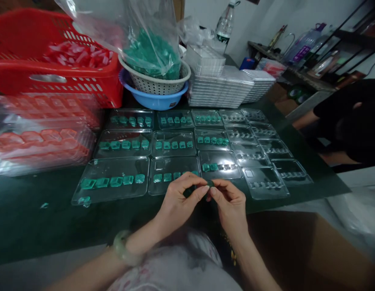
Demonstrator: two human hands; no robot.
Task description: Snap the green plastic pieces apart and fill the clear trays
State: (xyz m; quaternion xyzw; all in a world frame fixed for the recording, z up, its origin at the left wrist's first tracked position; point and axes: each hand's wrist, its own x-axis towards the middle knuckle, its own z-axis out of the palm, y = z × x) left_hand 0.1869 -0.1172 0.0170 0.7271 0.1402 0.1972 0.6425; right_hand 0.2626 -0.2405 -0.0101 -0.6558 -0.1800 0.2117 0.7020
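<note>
My left hand (182, 198) and my right hand (229, 201) meet at the near edge of the trays, thumbs and forefingers pinching a small green piece (209, 183) between them. Its exact shape is mostly covered by the fingers. Just beyond lies a clear plastic tray (219, 158) with two green translucent pieces (209, 167) in its row of slots; the other slots look bare. To the left, a clear tray (96, 166) carries a full row of green pieces (116, 182). Part of the middle front tray (159, 163) is hidden by my left hand.
A red basket (93, 81) of pink-red pieces and stacked trays with orange-red pieces (42, 139) stand left. A bag of green pieces (154, 54) sits in a grey colander (151, 85) over a blue basin (160, 100). Stacked clear trays (219, 89) are behind. Another person (351, 121) is at right.
</note>
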